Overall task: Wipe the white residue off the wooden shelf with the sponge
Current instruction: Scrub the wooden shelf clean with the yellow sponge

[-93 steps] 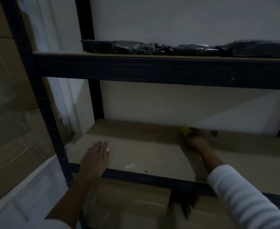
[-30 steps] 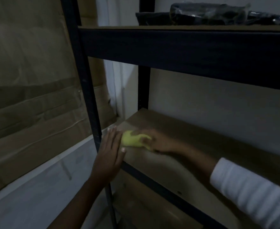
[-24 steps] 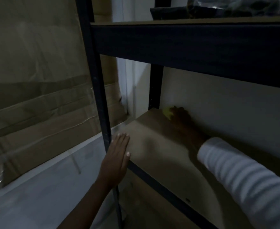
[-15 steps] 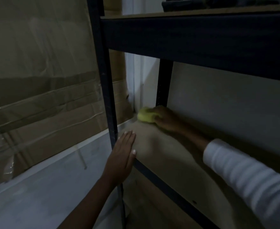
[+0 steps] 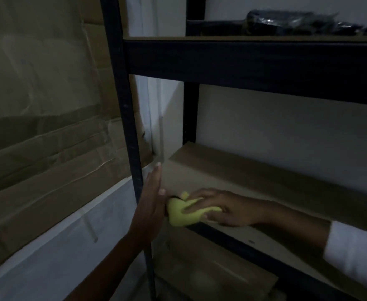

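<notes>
The wooden shelf runs from the left post back to the right in dim light. My right hand presses a yellow sponge onto the shelf's front left corner, fingers spread over it. My left hand is held flat and upright against the shelf's left end, fingers together, its palm touching the sponge. No white residue shows on the wood in this light.
A dark metal post stands at the front left corner, and a dark beam of the upper shelf crosses overhead. Black wrapped bundles lie up there. Flattened cardboard leans at left. A cardboard box sits below.
My right hand has dragged the sponge from the shelf's back left corner forward to the front left corner. My left hand has turned upright against the shelf end, meeting the sponge.
</notes>
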